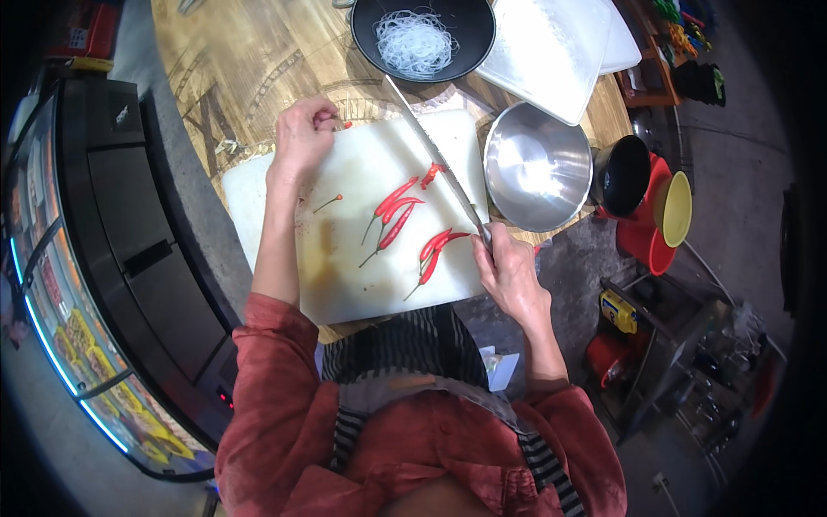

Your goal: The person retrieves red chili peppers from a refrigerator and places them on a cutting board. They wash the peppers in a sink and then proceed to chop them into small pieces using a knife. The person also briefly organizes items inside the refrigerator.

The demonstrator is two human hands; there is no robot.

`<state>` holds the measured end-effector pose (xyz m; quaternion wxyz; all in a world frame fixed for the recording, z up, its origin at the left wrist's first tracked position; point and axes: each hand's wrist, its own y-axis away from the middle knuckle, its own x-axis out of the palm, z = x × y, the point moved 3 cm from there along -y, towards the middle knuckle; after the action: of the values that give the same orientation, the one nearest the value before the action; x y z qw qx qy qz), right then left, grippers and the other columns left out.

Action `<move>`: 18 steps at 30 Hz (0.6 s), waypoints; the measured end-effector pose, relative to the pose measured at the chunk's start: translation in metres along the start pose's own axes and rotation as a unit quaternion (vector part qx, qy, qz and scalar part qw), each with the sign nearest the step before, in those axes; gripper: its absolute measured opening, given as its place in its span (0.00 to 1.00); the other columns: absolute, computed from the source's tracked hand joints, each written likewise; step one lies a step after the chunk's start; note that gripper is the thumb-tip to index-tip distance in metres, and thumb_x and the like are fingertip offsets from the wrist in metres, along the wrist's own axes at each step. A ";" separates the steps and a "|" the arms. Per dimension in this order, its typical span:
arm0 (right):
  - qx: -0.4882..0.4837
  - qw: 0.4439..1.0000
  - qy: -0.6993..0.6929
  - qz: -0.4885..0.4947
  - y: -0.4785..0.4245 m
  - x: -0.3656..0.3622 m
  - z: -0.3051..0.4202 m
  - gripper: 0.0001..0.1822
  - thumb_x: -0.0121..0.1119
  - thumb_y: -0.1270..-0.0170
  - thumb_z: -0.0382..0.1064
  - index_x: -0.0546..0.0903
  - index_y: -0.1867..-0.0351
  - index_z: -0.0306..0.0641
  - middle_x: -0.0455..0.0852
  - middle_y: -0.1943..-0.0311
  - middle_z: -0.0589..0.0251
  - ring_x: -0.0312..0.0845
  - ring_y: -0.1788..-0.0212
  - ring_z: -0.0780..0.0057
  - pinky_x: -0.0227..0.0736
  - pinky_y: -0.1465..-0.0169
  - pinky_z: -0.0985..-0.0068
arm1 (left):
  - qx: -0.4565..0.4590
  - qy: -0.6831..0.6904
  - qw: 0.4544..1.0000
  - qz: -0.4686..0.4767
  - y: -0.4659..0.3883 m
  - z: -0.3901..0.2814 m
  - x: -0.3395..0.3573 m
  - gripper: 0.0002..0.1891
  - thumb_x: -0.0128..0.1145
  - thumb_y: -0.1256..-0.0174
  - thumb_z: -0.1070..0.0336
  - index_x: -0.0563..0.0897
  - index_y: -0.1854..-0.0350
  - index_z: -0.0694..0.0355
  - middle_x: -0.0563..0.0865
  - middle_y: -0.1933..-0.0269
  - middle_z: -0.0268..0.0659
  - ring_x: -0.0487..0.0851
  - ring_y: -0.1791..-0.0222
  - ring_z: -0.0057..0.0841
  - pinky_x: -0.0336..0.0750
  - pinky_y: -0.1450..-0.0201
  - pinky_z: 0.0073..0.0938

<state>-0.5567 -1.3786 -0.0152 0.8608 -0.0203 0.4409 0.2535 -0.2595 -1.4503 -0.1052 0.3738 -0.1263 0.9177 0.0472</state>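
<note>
My right hand grips the handle of a long kitchen knife. Its blade slants across the right part of a white cutting board, the tip reaching past the far edge. Beside the blade lies a little heap of cut red chili. Several whole red chilies with green stems lie mid-board, and more chilies are nearer my right hand. A severed stem end lies to the left. At the board's far edge my left hand has curled fingers, next to a red bit; whether it pinches anything is hidden.
A black bowl with glass noodles stands beyond the board. To the right are a steel bowl and translucent plastic lids. Black, red and yellow containers stand past the wooden table's right edge. A lit display fridge is at left.
</note>
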 end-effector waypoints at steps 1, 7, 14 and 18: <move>-0.002 1.000 0.000 -0.001 0.000 -0.001 0.001 0.08 0.55 0.40 0.31 0.69 0.69 0.28 0.75 0.81 0.45 0.75 0.77 0.48 0.67 0.73 0.63 | -0.004 0.003 1.000 0.005 0.000 0.003 -0.002 0.06 0.56 0.50 0.77 0.83 0.70 0.67 0.82 0.76 0.38 0.79 0.76 0.22 0.74 0.68 0.21; -0.011 1.000 -0.002 -0.001 -0.001 0.002 -0.001 0.08 0.55 0.41 0.30 0.69 0.69 0.28 0.75 0.80 0.45 0.75 0.77 0.48 0.69 0.73 0.63 | 0.003 -0.073 0.994 0.083 -0.007 -0.015 0.003 0.06 0.62 0.52 0.69 0.84 0.72 0.65 0.82 0.78 0.42 0.80 0.76 0.29 0.74 0.68 0.26; -0.010 1.000 -0.010 -0.003 0.001 0.003 -0.002 0.08 0.56 0.40 0.32 0.69 0.68 0.29 0.74 0.82 0.46 0.73 0.78 0.49 0.65 0.74 0.64 | -0.005 -0.155 0.974 0.166 -0.032 -0.015 0.018 0.08 0.64 0.57 0.65 0.82 0.77 0.64 0.83 0.76 0.45 0.82 0.72 0.37 0.75 0.65 0.32; -0.007 1.000 -0.013 -0.001 0.002 0.001 -0.003 0.08 0.56 0.40 0.32 0.70 0.67 0.29 0.74 0.81 0.46 0.73 0.78 0.49 0.66 0.74 0.65 | -0.048 -0.113 0.976 0.178 -0.036 -0.009 0.008 0.07 0.61 0.57 0.68 0.82 0.75 0.64 0.84 0.74 0.44 0.83 0.68 0.36 0.76 0.61 0.32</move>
<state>-0.5595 -1.3779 -0.0174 0.8663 -0.0230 0.4282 0.2562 -0.2614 -1.4878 -0.1046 0.4542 0.0272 0.8740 0.1707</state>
